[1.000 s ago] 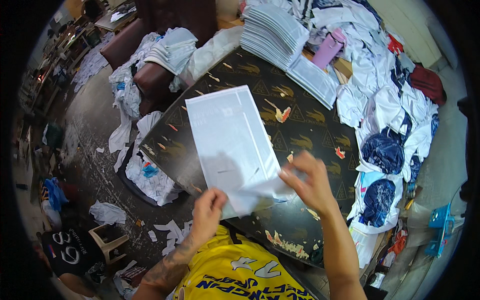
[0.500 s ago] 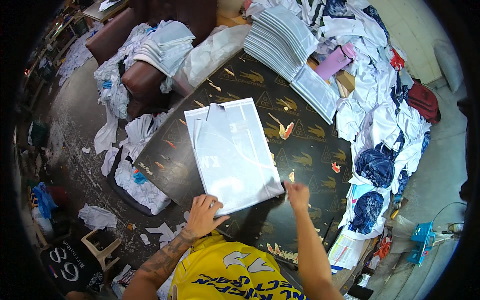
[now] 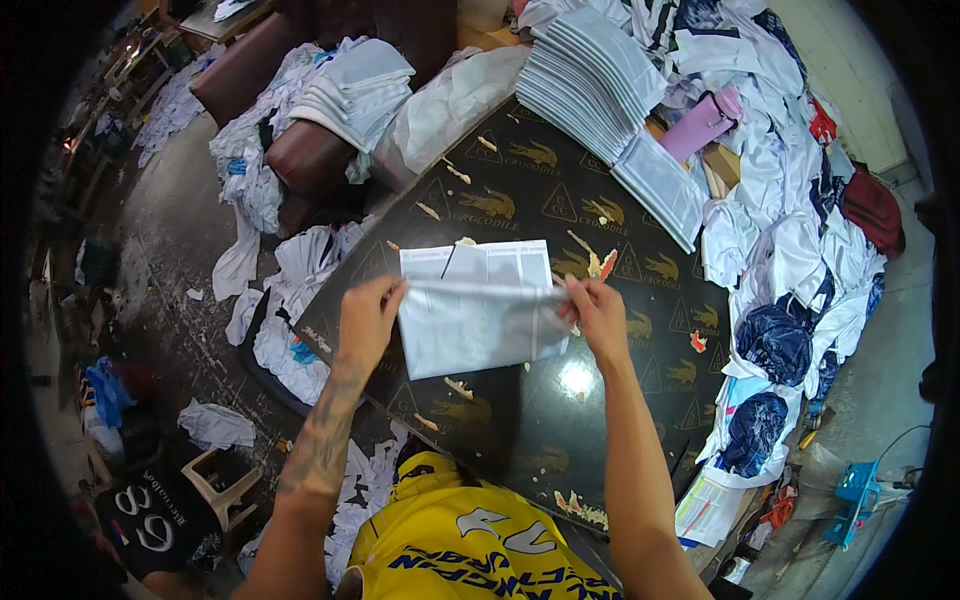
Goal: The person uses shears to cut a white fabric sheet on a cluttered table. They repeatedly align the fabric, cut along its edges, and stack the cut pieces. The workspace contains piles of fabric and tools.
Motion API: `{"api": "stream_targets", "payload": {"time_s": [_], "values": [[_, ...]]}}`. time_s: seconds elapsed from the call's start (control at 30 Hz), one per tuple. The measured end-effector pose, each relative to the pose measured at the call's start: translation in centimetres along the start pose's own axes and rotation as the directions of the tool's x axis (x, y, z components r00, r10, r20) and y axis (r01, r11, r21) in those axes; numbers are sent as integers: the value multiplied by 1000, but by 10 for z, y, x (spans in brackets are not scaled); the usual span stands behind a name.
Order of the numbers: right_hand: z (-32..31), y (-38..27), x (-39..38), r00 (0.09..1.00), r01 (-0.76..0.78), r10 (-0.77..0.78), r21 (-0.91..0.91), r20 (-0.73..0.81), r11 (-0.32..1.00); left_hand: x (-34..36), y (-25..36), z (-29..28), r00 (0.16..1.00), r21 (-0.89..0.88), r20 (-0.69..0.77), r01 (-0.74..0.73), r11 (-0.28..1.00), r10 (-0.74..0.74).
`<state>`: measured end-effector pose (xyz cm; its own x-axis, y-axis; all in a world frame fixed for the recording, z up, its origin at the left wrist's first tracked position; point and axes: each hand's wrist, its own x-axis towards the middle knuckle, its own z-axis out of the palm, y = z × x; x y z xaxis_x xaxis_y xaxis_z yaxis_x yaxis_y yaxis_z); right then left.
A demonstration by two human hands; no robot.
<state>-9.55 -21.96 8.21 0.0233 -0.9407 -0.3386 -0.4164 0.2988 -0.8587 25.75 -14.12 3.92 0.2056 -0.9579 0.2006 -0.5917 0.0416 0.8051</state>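
On the dark table lies a flat, shiny grey-white folded sheet (image 3: 480,345) whose exact material I cannot tell. Its lower part is folded up, and a pale panel with a printed strip along the top shows beyond the fold. My left hand (image 3: 368,318) pinches the left end of the folded edge. At the right end, my right hand (image 3: 598,312) is closed on the same edge, with thumb and fingers together. The edge stretches nearly straight between both hands.
The dark patterned table (image 3: 460,415) has peeled patches. A stack of similar folded grey pieces (image 3: 590,85) stands at its far side, beside a lilac bottle (image 3: 703,124). White cloth (image 3: 740,240) heaps along the right; another folded pile (image 3: 355,95) rests on a brown sofa (image 3: 290,158).
Both hands have moved up and away from my body, taking hold of the sheet's near edge and folding it over away from me. The sheet now looks shorter.
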Motion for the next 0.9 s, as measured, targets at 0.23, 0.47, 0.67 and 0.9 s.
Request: {"api": "stream_targets", "payload": {"time_s": [0.23, 0.47, 0.67, 0.9], "values": [[59, 69, 64, 929, 70, -161, -267, -334, 961, 18, -30, 49, 975, 436, -219, 131, 891, -36], [84, 55, 47, 853, 36, -239, -404, -463, 914, 18, -12, 83, 930, 206, 90, 333, 920, -357], [-53, -95, 160, 512, 233, -615, -592, -600, 771, 279, 89, 100, 958, -47, -4, -287, 957, 287], [-170, -208, 345, 281, 309, -536, -454, -796, 836, 608, 198, 166, 844, 162, 34, -533, 830, 536]]}}
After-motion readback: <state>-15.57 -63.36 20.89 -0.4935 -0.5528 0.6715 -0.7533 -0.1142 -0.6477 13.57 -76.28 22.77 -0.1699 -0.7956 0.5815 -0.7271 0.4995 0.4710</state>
